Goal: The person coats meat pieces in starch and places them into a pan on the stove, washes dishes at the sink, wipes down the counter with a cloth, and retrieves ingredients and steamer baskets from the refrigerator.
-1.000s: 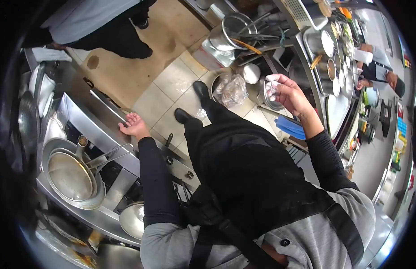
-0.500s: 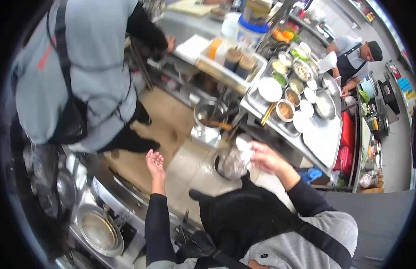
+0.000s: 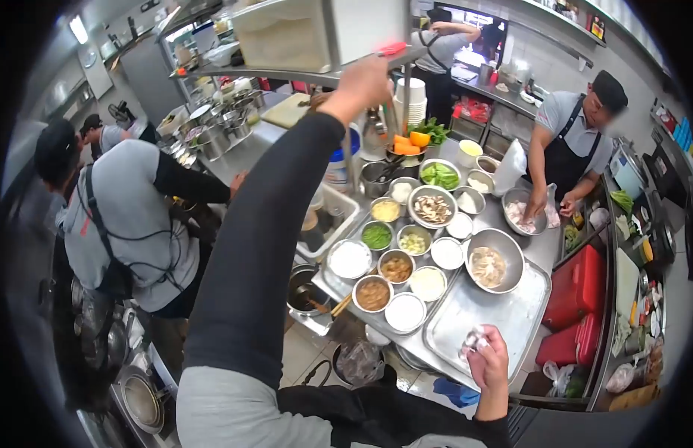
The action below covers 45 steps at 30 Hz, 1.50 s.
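Left hand [image 3: 363,84] stood at twelve o'clock, hold on the pink-red item [image 3: 392,48] by the shelf edge [image 3: 328,75] indeterminate — a fumble might have dropped it among the open bowls — while the right hand [image 3: 489,364], half past four, curled near the tray [image 3: 454,317], contents unclear.

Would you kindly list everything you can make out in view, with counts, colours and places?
Co-workers: at least four, grey tops, left, back and right
Small bowls: over a dozen, mostly silver, centre counter
Large bowl: one, silver, right of those
Flat tray: one, silver, counter's near end
Cup stack: one, white, behind bowls
Bins: two, red, lower right
Strainer: one, silver, lower left
Shelf: one, metallic, top centre
Other clutter: uncounted, mixed, background
Left hand: one, black sleeve, shelf edge
Right hand: one, black sleeve, tray's near side
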{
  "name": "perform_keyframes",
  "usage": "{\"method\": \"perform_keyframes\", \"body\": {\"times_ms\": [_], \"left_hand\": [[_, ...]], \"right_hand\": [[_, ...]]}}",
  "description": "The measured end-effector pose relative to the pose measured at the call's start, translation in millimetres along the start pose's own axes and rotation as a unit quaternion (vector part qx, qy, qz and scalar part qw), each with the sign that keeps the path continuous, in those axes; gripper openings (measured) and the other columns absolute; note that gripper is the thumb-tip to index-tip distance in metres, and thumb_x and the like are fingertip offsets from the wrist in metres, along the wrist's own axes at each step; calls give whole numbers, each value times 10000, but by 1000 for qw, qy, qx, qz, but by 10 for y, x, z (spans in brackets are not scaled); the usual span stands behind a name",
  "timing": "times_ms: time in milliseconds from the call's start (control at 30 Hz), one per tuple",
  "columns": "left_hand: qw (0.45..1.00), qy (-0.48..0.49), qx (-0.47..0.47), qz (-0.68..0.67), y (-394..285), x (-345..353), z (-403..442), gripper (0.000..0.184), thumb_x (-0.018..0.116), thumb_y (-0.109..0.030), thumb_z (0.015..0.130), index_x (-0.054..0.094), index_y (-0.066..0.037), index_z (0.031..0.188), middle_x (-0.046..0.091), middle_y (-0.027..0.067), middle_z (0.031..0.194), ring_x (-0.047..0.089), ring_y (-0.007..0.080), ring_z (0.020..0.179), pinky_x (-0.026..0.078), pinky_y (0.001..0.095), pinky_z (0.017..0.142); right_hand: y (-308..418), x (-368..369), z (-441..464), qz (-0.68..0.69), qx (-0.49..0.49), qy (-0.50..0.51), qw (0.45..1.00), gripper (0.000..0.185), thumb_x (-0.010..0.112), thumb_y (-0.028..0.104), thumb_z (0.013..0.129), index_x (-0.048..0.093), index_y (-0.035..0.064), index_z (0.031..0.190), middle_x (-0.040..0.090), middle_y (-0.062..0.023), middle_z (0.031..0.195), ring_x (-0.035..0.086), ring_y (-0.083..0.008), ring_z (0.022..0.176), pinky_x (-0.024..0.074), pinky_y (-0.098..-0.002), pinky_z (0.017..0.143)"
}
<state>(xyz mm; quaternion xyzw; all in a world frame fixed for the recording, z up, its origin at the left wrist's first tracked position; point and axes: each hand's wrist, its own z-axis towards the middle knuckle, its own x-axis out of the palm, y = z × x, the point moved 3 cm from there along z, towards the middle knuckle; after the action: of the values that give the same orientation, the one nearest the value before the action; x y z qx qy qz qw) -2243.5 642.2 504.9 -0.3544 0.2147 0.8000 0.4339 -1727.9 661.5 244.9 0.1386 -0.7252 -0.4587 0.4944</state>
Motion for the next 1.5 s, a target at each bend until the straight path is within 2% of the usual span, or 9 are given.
{"method": "perform_keyframes", "body": {"times_ms": [200, 300, 533, 667, 800, 933, 1267, 1400, 1500], "left_hand": [[979, 36, -117, 163, 56, 411, 626, 294, 602, -290, 838, 705, -71, 1005, 653, 184, 1100, 643, 329, 1040, 501, 500, 842], [977, 4, -69, 204, 130, 577, 673, 352, 559, -364, 930, 667, -42, 1022, 647, 176, 1049, 627, 360, 1037, 496, 501, 850], [985, -36, 23, 165, 47, 199, 339, 207, 604, -259, 884, 684, -82, 955, 613, 114, 993, 607, 332, 986, 472, 466, 829], [979, -170, 91, 63, -172, -595, -712, 85, 630, -213, 827, 685, -155, 856, 583, 63, 894, 591, 283, 908, 440, 438, 759], [977, -26, 38, 210, -169, -1438, -2328, 123, 653, -234, 852, 706, -192, 955, 598, 37, 809, 600, 240, 763, 448, 362, 654], [970, 45, -185, 153, -43, -2170, -4371, 174, 634, -192, 874, 664, -170, 1044, 670, 67, 767, 647, 285, 667, 497, 374, 567], [732, -128, -616, 261, -742, -4258, -8002, 123, 574, -141, 925, 605, -24, 947, 650, 88, 729, 692, 161, 664, 517, 318, 591], [622, -239, -745, 36, -1029, -4571, -8781, 121, 481, -127, 990, 479, -77, 1101, 579, 60, 740, 662, 179, 552, 521, 295, 448], [563, -461, -680, -89, -1018, -4480, -9130, 294, 458, -165, 999, 274, -173, 1228, 539, 95, 843, 594, 205, 456, 463, 303, 345]], "right_hand": [[129, -821, -229, 17, -21, -105, 994, 246, 581, 61, 886, 514, 57, 1123, 605, -90, 959, 607, -176, 840, 523, -322, 742], [147, -971, -208, 17, 0, -121, 992, 228, 572, 60, 896, 522, 60, 1119, 610, -86, 958, 614, -181, 834, 526, -324, 735], [249, -882, 319, 1, 16, -37, 999, 245, 560, 27, 881, 532, 34, 1124, 619, -93, 963, 615, -181, 835, 520, -324, 740], [347, -725, 702, -8, 0, 42, 999, 245, 584, 83, 908, 526, 49, 1143, 610, -86, 956, 604, -177, 822, 516, -328, 725], [290, -506, 1071, -22, -13, 117, 993, 281, 588, 114, 921, 515, 38, 1182, 590, -72, 976, 576, -162, 823, 490, -313, 728], [117, -51, 1343, -12, 41, 250, 967, 324, 575, 124, 926, 490, 23, 1222, 558, -82, 1037, 540, -155, 887, 458, -277, 754], [-817, 1570, 1093, -9, 152, 486, 860, 354, 573, 134, 944, 452, 2, 1250, 542, -99, 1043, 519, -167, 891, 431, -288, 790], [-1141, 2000, 714, -12, 200, 502, 842, 330, 598, 123, 929, 474, 3, 1210, 541, -98, 1036, 522, -172, 885, 444, -297, 775], [-1426, 2251, 429, -26, 207, 505, 838, 341, 614, 113, 919, 482, 4, 1214, 558, -107, 1064, 548, -185, 894, 465, -296, 764]]}}
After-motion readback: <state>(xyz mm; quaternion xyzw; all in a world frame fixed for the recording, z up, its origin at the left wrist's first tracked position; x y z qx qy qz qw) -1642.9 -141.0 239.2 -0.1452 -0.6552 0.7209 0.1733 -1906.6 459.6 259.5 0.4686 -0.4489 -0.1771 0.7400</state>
